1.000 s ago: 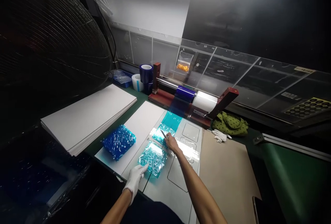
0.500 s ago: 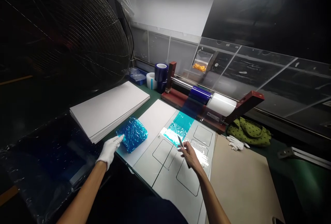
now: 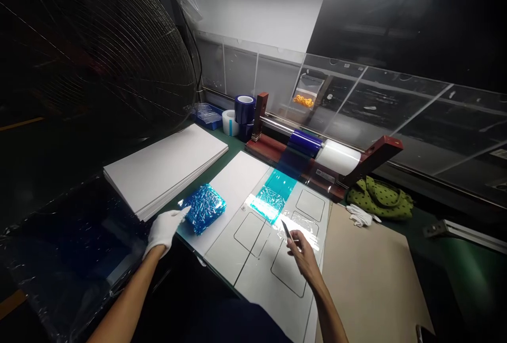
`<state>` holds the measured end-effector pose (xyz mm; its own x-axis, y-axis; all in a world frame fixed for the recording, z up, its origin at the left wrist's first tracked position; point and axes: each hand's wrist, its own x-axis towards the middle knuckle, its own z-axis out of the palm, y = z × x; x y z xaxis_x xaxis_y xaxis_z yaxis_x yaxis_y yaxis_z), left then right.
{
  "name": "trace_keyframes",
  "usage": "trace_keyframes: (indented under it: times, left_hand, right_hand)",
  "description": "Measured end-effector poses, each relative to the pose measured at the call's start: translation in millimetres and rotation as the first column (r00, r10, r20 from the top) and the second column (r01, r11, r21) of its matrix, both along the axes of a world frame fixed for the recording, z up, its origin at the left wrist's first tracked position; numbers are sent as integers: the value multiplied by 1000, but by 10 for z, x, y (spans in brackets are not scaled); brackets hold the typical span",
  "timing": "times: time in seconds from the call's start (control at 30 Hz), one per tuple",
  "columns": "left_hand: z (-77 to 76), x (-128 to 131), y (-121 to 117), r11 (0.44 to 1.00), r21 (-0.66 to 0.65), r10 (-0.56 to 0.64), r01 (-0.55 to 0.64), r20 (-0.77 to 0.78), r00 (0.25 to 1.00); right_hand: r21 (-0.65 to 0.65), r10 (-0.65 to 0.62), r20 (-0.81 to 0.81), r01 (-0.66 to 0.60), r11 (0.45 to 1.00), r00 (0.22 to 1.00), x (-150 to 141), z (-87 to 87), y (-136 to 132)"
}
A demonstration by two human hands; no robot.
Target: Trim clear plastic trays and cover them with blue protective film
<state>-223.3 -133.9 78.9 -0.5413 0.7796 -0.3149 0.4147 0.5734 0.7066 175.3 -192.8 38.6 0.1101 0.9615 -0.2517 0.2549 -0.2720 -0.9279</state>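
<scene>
Head view: holding knife (image 3: pixel 285 230) in grip of bare right hand (image 3: pixel 303 254), over lined sheet (image 3: pixel 253 274), near teal film (image 3: pixel 284 183). With gloved left hand (image 3: pixel 165 231), at left side of blue stack (image 3: pixel 206 208) on white board (image 3: pixel 242 174); cannot tell whether touching or pinching. Behind sheet: blue roll (image 3: pixel 304 143) on red stand (image 3: pixel 268 151).

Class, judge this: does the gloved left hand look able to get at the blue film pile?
Probably yes: the left hand is close beside the blue film pile, and nothing visible blocks the way.
</scene>
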Motion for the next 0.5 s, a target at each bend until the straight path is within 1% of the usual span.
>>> trace_keyframes:
  times: [0.07, 0.13, 0.17, 0.2, 0.23, 0.27, 0.3, 0.33, 0.37, 0.4, 0.43, 0.47, 0.5]
  left_hand:
    - [59, -57, -88, 999, -54, -5, -2, -120, 993]
    - [69, -12, -159, 996, -69, -68, 53, -244, 967]
    - [48, 67, -175, 992, -52, -129, 119, -306, 943]
    - [13, 189, -173, 976, -20, -210, 218, -367, 906]
    - [-33, 353, -156, 940, 26, -297, 340, -425, 855]
    - [-85, 558, -125, 876, 73, -392, 477, -469, 791]
    - [-139, 797, -86, 783, 113, -489, 612, -495, 718]
    - [-192, 1062, -42, 668, 139, -586, 731, -508, 632]
    - [-243, 1342, 6, 540, 147, -680, 829, -504, 532]
    - [-295, 1626, 55, 419, 143, -760, 897, -485, 433]
    - [-350, 1903, 105, 315, 134, -823, 940, -454, 341]
    - [-408, 2164, 157, 221, 124, -873, 967, -417, 253]
    - [-472, 2401, 209, 148, 122, -901, 982, -392, 184]
  right_hand:
    - [1, -61, 4, 61, 998, 998, 79, -44, -108]
    - [-11, -124, 28, 125, 992, 992, 201, -125, -254]
    - [-21, -157, 54, 158, 987, 986, 276, -170, -334]
    - [-33, -187, 95, 191, 981, 978, 358, -211, -416]
    - [-42, -207, 157, 216, 975, 966, 444, -245, -493]
    - [-48, -220, 231, 237, 970, 948, 534, -269, -563]
    - [-51, -227, 306, 254, 966, 925, 623, -281, -622]
    - [-52, -232, 373, 270, 962, 898, 710, -283, -669]
    - [-54, -234, 425, 283, 958, 874, 792, -278, -701]
    - [-56, -238, 459, 296, 954, 856, 865, -270, -718]
    - [-61, -244, 478, 309, 949, 844, 926, -261, -721]
    - [-70, -247, 488, 319, 945, 837, 976, -256, -712]
    - [-79, -242, 499, 321, 944, 832, 1012, -256, -693]
